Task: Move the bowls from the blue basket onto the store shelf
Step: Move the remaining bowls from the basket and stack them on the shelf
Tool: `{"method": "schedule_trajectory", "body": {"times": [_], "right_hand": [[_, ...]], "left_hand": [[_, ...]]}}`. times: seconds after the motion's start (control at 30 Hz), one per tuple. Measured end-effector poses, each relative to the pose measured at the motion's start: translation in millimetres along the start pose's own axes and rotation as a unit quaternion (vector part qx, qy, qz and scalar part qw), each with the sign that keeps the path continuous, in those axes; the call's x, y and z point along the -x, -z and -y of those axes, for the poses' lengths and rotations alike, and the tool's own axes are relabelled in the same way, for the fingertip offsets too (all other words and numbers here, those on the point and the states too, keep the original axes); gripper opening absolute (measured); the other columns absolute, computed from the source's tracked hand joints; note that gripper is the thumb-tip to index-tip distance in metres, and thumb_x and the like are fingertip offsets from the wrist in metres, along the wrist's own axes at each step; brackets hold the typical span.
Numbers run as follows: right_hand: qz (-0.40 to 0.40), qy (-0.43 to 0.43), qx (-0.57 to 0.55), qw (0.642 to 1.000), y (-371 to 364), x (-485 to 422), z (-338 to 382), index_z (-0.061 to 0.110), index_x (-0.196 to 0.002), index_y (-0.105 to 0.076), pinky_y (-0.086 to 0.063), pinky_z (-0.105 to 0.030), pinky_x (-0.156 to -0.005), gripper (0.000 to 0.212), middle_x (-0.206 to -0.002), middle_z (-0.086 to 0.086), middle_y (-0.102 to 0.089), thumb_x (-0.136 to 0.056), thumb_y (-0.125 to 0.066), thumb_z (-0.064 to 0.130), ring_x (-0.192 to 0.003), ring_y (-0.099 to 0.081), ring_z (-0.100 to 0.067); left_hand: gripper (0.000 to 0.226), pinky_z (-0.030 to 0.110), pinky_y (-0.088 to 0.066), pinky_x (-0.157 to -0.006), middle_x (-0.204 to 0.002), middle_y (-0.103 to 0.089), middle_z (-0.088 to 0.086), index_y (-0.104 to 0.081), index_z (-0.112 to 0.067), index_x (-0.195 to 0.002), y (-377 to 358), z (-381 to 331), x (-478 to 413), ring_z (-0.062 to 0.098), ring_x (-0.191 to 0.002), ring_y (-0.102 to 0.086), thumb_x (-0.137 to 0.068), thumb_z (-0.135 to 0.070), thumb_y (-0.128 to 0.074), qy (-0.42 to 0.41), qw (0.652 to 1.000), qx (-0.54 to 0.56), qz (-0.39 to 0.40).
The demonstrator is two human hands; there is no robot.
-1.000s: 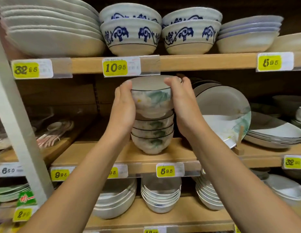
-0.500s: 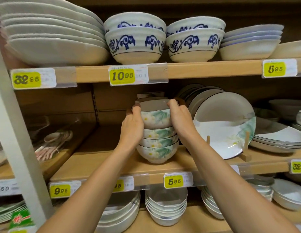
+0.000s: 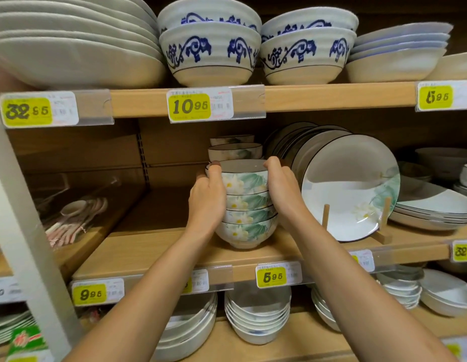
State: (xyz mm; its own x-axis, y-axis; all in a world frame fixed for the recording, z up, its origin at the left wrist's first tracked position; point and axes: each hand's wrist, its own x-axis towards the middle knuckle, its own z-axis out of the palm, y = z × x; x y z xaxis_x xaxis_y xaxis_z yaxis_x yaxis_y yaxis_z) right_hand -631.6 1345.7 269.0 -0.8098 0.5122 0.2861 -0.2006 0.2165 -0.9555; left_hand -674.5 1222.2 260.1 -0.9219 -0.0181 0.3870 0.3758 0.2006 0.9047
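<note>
A person's two bare arms reach into a crockery display in a shop, both hands clasping a stack of floral bowls (image 3: pixel 246 205) on the middle shelf (image 3: pixel 149 254). The left hand (image 3: pixel 207 197) curls round the stack's left side, its thumb up at the dark rim of the top bowl; the right hand (image 3: pixel 284 194) cups the opposite side in the same way. The fingers of both wrap out of sight behind the bowls. The stack is four bowls deep, nested upright, white with green leaves and pale yellow-centred flowers. The foot of the lowest bowl appears to sit on the wooden board, near the front edge and just above a yellow 5.95 price tag (image 3: pixel 273 276).

Directly behind stand more bowls of the same pattern (image 3: pixel 235 151), close to the ones being held. Just to the right a matching plate (image 3: pixel 350 189) leans upright on a wooden stand (image 3: pixel 325 218), with further plates ranked behind it – the right wrist passes close beside its rim. On the left of this shelf lie packets of spoons (image 3: pixel 73 218), well apart from the hands.

The shelf above carries blue-patterned bowls (image 3: pixel 210 53) in two stacks over a 10.95 tag (image 3: pixel 189 107), flanked on the left by large white dishes (image 3: pixel 70 48). Below, plain white bowls (image 3: pixel 257 317) are stacked on the lower shelf.
</note>
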Motion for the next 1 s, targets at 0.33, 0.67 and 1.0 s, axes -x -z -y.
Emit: {"method": "schedule_trajectory", "body": {"times": [0.33,0.67,1.0], "right_hand": [[-0.026,0.014,0.004,1.000,0,4,-1,0.013,-0.093,-0.060,-0.050,-0.045,-0.082,0.050,-0.096,-0.014,-0.068,-0.079,-0.032,0.052,-0.091,-0.063,-0.026],[-0.018,0.033,-0.005,0.999,1,5,-2,0.025,-0.085,-0.052,-0.049,-0.037,-0.079,0.029,-0.091,0.003,-0.061,-0.088,-0.034,0.048,-0.087,-0.058,-0.014],[-0.011,0.141,0.000,0.990,16,36,2,0.021,-0.147,-0.033,-0.030,-0.028,-0.109,0.055,-0.150,0.002,-0.040,-0.098,-0.038,0.046,-0.137,-0.036,-0.015]], "left_hand": [[0.065,0.040,-0.045,-0.078,-0.100,-0.065,0.005,-0.064,-0.011,-0.100,5,-8,3,0.023,-0.092,-0.059,-0.080,-0.061,-0.027,0.027,1.000,-0.001,0.013],[0.074,0.042,-0.049,-0.085,-0.104,-0.068,0.009,-0.065,-0.007,-0.107,11,-15,14,0.024,-0.095,-0.061,-0.074,-0.063,-0.030,0.049,0.998,0.014,0.035],[0.046,0.043,-0.034,-0.111,-0.122,-0.059,-0.011,-0.062,-0.040,-0.104,27,-17,43,0.013,-0.118,-0.051,-0.082,-0.062,-0.028,0.036,0.996,0.080,0.014]]}}
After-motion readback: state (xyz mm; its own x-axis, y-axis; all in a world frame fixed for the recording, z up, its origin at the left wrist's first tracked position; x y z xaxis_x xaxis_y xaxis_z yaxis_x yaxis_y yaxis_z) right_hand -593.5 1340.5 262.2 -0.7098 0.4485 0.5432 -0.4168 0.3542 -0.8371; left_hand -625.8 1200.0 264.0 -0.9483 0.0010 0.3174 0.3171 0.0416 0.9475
